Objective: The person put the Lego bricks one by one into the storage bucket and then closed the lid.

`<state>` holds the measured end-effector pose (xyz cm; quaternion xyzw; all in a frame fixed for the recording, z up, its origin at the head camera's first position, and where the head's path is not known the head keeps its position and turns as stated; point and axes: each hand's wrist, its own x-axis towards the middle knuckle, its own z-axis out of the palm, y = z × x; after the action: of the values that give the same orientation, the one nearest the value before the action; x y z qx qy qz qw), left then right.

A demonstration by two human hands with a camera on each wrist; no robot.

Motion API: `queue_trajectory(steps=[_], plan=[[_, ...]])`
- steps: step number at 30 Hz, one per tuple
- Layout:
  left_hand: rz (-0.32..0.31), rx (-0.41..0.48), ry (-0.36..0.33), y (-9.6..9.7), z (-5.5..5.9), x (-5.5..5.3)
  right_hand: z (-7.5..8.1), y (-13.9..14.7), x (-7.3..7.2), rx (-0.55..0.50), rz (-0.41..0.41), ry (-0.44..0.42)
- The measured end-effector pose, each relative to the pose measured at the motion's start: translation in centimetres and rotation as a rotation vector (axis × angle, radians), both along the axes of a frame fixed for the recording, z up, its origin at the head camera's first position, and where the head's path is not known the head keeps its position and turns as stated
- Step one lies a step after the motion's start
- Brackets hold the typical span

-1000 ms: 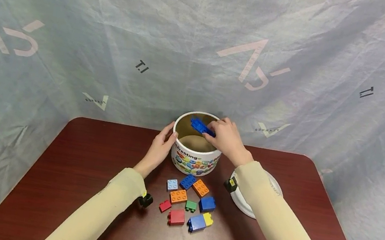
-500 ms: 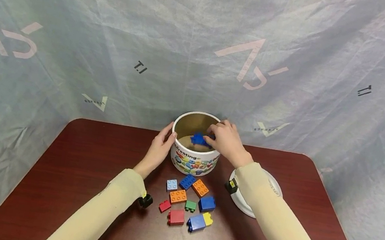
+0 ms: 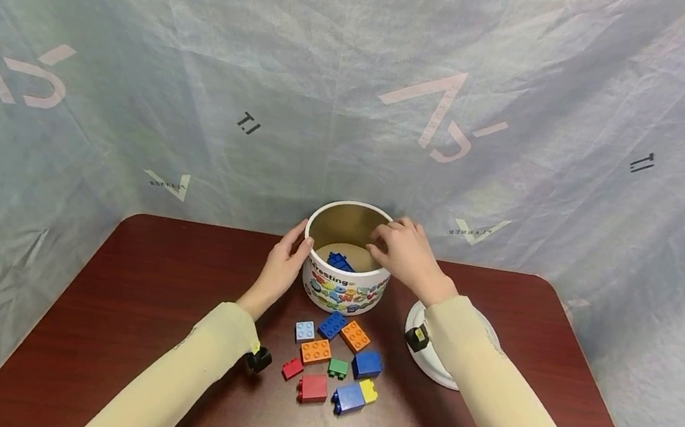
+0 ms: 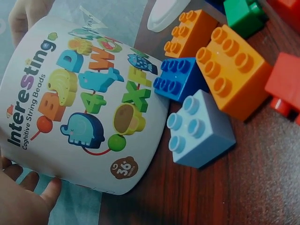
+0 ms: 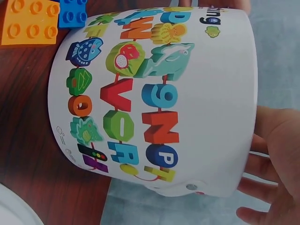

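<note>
A white bucket (image 3: 339, 303) printed with colourful letters and animals stands at the back of the table. My left hand (image 3: 278, 266) rests against its left side, thumb near the rim and fingers along the outer wall. Across the right rim my right hand (image 3: 406, 252) reaches, with relaxed fingers that hold nothing; those fingers (image 5: 255, 187) show past the rim in the right wrist view. Inside the bucket, a blue studded toy brick (image 3: 340, 263) lies on the bottom, partly hidden by the front wall.
Several loose bricks lie before the bucket, among them a light blue one (image 4: 199, 131), an orange one (image 3: 316, 351), a green one (image 3: 338, 368) and a red one (image 3: 313, 388). A white lid (image 3: 427, 355) lies partly under the right forearm. A grey cloth (image 3: 334, 94) hangs behind the table.
My right hand has lowered the blue brick into the bucket and let go of it. The left hand has stayed against the bucket.
</note>
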<state>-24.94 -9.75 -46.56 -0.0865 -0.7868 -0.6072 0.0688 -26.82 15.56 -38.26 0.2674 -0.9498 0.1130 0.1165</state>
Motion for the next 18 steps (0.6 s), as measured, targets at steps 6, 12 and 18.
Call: queue_trajectory(steps=[6,12,18], plan=[[0.010,0.007,0.006,0.1,0.3,0.2,0.8,0.9,1.3,-0.039,0.024,0.011],[0.031,0.000,0.005,0.3,0.3,0.4,1.1,2.0,2.5,-0.083,0.068,0.083],[0.028,0.007,-0.010,0.4,0.3,0.4,1.0,3.7,4.0,-0.106,0.110,0.132]])
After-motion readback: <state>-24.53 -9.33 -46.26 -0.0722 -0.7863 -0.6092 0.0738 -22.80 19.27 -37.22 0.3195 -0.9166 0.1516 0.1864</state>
